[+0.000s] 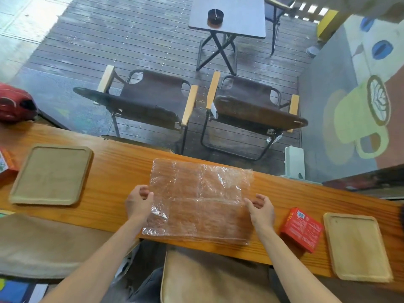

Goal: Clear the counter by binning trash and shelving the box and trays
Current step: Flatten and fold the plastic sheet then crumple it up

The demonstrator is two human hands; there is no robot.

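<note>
A clear crinkled plastic sheet lies flat on the middle of the wooden counter. My left hand pinches its left edge, and my right hand pinches its right edge. A red box lies on the counter to the right of my right hand. One wooden tray sits at the far right, a second wooden tray at the left.
Part of another red box shows at the left edge, beside the left tray. A red bag lies at the far left end. Beyond the glass stand two folding chairs and a small table.
</note>
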